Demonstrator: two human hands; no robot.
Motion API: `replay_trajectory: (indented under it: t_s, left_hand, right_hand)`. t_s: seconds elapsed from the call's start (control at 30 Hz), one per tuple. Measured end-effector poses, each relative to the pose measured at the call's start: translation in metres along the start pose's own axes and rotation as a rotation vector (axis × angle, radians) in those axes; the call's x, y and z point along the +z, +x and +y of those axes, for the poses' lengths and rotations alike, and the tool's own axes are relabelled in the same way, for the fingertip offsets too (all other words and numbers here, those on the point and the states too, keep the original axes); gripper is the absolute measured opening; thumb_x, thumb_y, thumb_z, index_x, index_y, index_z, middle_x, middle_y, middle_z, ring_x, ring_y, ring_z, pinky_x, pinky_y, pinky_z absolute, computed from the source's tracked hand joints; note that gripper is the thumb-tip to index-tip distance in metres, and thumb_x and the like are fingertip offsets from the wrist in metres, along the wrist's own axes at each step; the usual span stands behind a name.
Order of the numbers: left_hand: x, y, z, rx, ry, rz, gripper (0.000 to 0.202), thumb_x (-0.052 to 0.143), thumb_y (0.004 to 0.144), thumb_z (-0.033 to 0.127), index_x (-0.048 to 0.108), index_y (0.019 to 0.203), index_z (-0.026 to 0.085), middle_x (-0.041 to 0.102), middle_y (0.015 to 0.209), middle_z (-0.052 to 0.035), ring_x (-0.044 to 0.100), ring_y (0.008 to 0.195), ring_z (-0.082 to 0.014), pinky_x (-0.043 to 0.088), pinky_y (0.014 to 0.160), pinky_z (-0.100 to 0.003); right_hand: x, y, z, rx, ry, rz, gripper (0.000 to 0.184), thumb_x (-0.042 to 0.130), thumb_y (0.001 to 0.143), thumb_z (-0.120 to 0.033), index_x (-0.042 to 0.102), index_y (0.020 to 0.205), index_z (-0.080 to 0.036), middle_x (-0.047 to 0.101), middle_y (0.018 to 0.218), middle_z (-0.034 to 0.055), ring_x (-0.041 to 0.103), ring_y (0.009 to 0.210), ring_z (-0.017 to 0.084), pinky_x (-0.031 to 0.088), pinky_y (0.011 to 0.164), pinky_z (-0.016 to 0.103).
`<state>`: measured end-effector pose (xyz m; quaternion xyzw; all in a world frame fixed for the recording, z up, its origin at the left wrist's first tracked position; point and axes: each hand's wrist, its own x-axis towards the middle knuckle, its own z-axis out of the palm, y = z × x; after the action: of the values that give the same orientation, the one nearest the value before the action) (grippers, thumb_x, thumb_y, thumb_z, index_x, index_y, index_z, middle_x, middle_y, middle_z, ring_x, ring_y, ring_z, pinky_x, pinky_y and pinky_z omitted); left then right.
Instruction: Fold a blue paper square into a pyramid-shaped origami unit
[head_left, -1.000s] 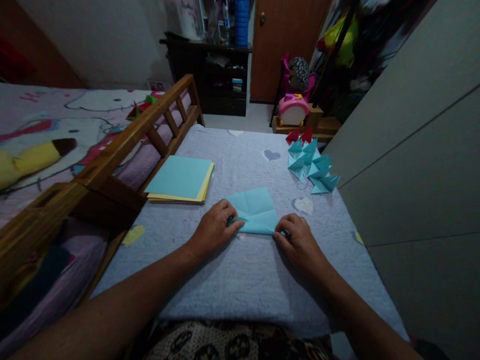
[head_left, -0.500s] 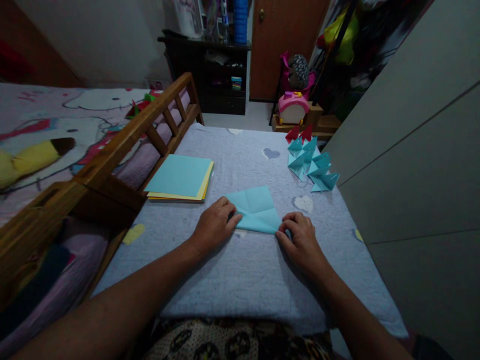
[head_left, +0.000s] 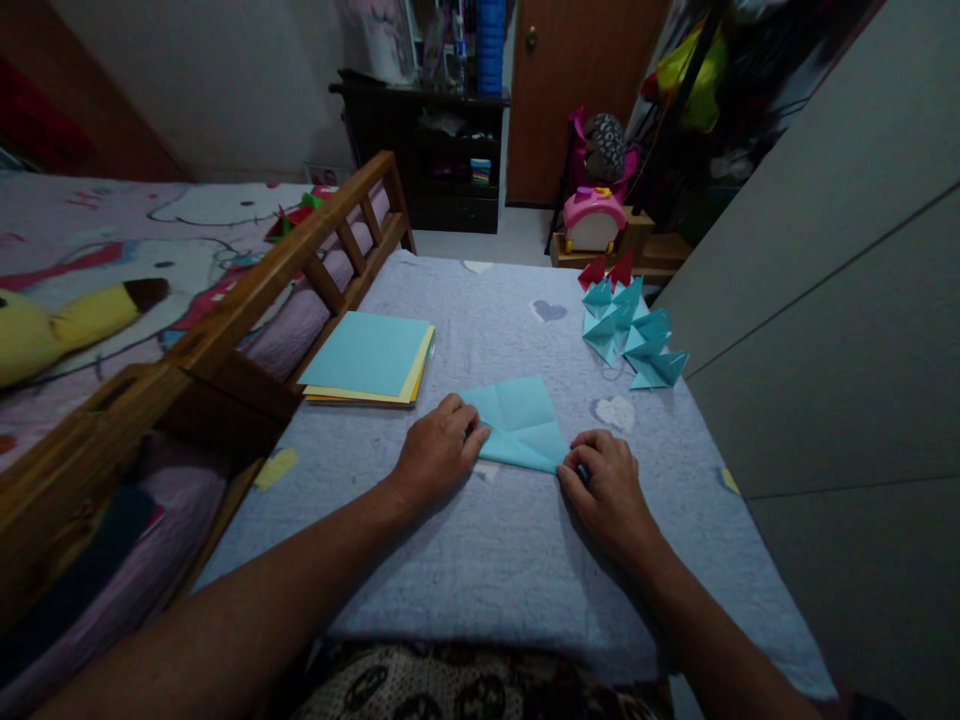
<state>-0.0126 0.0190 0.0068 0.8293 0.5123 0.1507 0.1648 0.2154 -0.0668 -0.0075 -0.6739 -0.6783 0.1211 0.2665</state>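
A light-blue sheet of origami paper (head_left: pixel 525 415) lies on the cloth-covered table, creased, with its near edge folded over. My left hand (head_left: pixel 442 450) pinches the paper's left end between thumb and fingers. At the near right corner, my right hand (head_left: pixel 604 490) grips the paper with thumb and forefinger. A stack of coloured paper (head_left: pixel 367 352), blue on top with yellow beneath, rests beyond my left hand. Several folded blue paper shapes (head_left: pixel 630 335) stand at the far right, with red folded paper (head_left: pixel 606 272) behind them.
A wooden bed rail (head_left: pixel 277 265) runs along the left side, beside a bed with a yellow plush toy (head_left: pixel 90 325). At the right stands a pale cabinet (head_left: pixel 840 330). A pink toy case (head_left: pixel 592 220) and a dark shelf (head_left: pixel 420 160) are beyond the table.
The fold along the paper's near edge now lies as a slanting flap toward the right corner. Both hands keep hold of the paper. The whole view has shifted slightly.
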Motion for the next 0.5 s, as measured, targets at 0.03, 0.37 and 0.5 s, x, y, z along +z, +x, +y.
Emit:
replay_trajectory:
  t_s: [0.03,0.37,0.5]
  left_hand:
    - [0.0002,0.0001,-0.0001,-0.005,0.006,-0.003,0.016,0.059,0.095,0.027,0.059,0.081,0.018,0.057,0.09,-0.0039,0.06,0.083,-0.0198,0.048,0.077,-0.032]
    - [0.0048,-0.0006,-0.0021,-0.013,0.007,0.017,0.012,0.057,0.096,0.024,0.059,0.085,0.019,0.057,0.092,-0.0032,0.06,0.085,-0.0194,0.047,0.079,-0.032]
    - [0.0032,0.0,-0.0005,-0.029,0.022,0.0,0.011,0.058,0.096,0.024,0.06,0.086,0.019,0.058,0.093,-0.0038,0.06,0.085,-0.0195,0.047,0.078,-0.032]
  right_hand:
    - [-0.0002,0.0,-0.0002,0.002,0.002,0.0,0.011,0.061,0.086,-0.02,0.062,0.075,-0.021,0.062,0.099,0.0085,0.054,0.096,0.027,0.04,0.085,0.044]
    - [-0.0003,0.0005,-0.0001,-0.002,-0.012,0.001,0.011,0.062,0.085,-0.02,0.061,0.074,-0.021,0.062,0.097,0.0076,0.055,0.094,0.026,0.041,0.084,0.043]
    - [-0.0002,0.0002,0.0007,0.0,-0.002,-0.003,0.012,0.062,0.086,-0.021,0.061,0.074,-0.022,0.062,0.097,0.0075,0.055,0.094,0.026,0.041,0.084,0.043]
